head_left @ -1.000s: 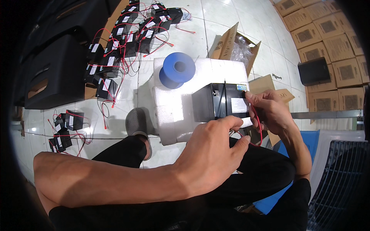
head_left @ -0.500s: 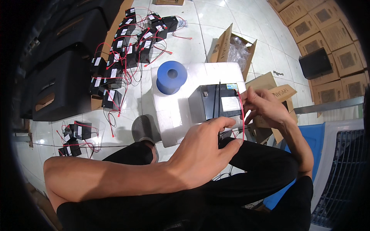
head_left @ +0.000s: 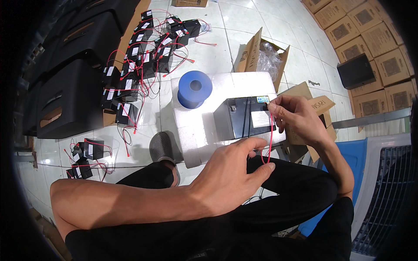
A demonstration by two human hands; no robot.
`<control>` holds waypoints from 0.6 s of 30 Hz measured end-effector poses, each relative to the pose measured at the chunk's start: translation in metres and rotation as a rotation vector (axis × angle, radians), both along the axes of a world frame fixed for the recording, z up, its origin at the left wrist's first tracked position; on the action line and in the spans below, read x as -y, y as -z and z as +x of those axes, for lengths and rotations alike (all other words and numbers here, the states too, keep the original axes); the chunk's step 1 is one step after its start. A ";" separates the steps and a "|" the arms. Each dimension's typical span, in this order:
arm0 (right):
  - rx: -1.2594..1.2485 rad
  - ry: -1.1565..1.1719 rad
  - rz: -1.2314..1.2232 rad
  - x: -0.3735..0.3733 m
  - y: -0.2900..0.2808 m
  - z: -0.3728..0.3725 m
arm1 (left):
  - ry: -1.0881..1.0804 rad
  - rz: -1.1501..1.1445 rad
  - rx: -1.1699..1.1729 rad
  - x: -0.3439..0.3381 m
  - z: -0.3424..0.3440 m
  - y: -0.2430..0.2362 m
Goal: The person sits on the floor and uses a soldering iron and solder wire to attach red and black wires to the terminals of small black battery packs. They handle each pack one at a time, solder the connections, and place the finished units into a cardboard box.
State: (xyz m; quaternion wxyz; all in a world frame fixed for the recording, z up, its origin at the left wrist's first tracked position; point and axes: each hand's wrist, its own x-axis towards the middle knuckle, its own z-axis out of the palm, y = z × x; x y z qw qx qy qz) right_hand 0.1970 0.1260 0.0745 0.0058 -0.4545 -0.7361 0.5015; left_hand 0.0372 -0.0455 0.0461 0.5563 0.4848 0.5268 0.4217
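A black battery (head_left: 238, 116) with a white label lies on a white foam block (head_left: 191, 148) before me. My right hand (head_left: 300, 119) pinches the upper end of a red wire (head_left: 271, 141) at the battery's far right corner. Its fingertips hide the wire's end and whatever it touches. From there the wire hangs in a curve to the thumb of my left hand (head_left: 233, 174), which is curled below the battery's near edge, its lower fingers partly hidden. A black wire (head_left: 249, 115) runs across the battery top toward my left hand.
A blue spool (head_left: 194, 87) stands on the block's far left. Several wired black batteries (head_left: 128, 87) crowd the floor at left, beside black cases (head_left: 69, 95). Opened cartons (head_left: 250, 54) lie beyond and to the right; stacked boxes (head_left: 365, 48) line the far right.
My right hand has moved left onto the battery's corner, closing on the wire's end. The red wire now bows more near my left thumb. The block and battery have shifted slightly.
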 end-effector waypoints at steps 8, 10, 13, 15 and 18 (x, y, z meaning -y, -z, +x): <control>-0.107 0.140 0.165 0.004 -0.008 -0.002 | -0.019 0.021 0.013 0.000 -0.002 -0.005; -0.162 0.065 0.286 0.013 -0.013 -0.005 | 0.007 -0.004 0.027 0.000 -0.003 -0.008; -0.264 0.000 0.303 0.034 -0.014 -0.012 | 0.075 -0.020 0.030 0.001 0.000 -0.014; -0.157 -0.038 0.250 0.041 -0.015 -0.019 | 0.121 0.029 0.021 0.001 0.002 -0.018; -0.158 -0.022 0.156 0.042 -0.016 -0.031 | 0.195 0.000 -0.035 0.003 0.005 -0.022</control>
